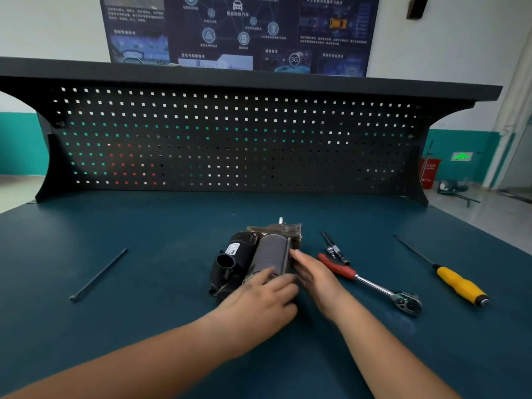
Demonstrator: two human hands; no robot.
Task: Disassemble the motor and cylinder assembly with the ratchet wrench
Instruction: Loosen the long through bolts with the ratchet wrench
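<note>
The motor and cylinder assembly (253,254) lies in the middle of the blue-green bench top: a black motor part on the left, a grey cylinder on the right, a metal block at the far end. My left hand (264,300) rests on the near end of the grey cylinder, fingers spread over it. My right hand (309,272) lies flat against the cylinder's right side, where a long bolt runs along it, fingers straight. The ratchet wrench (371,285), red-handled with a chrome head, lies on the bench just right of my right hand, untouched.
A long black bolt (99,274) lies at the left of the bench. Two dark bits or extensions (335,249) sit beyond the wrench handle. A yellow-handled screwdriver (449,276) lies far right. A black pegboard (230,139) stands along the bench's back edge.
</note>
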